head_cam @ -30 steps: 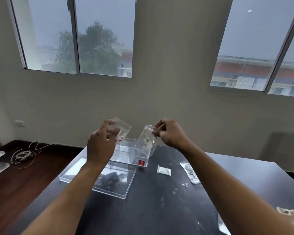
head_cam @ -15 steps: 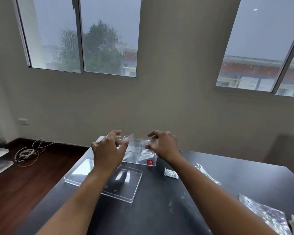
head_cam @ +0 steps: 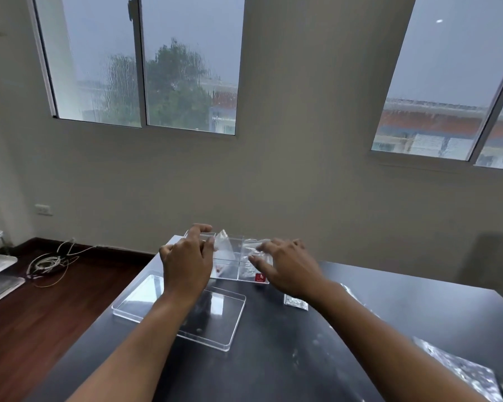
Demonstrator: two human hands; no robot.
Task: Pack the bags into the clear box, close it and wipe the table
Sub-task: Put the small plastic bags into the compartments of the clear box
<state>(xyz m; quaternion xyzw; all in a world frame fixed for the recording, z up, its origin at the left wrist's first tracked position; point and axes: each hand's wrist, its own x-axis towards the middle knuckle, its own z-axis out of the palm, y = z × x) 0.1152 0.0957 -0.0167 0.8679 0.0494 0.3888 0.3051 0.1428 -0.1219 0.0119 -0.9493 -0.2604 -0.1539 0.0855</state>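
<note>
Your hands have lowered to the clear box [head_cam: 230, 265] at the table's [head_cam: 273, 358] far edge: left hand [head_cam: 186, 264] pinches one bag [head_cam: 224, 246]; right hand [head_cam: 285, 268], fingers loosely spread, presses another bag [head_cam: 256, 249] inside.

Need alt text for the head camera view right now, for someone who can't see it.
Both bare hands, left hand and right hand, press small clear plastic bags into an open clear plastic divided box on a black table. The box's flat clear lid lies in front of it, and a small silvery packet remains unpacked to the right.
</note>
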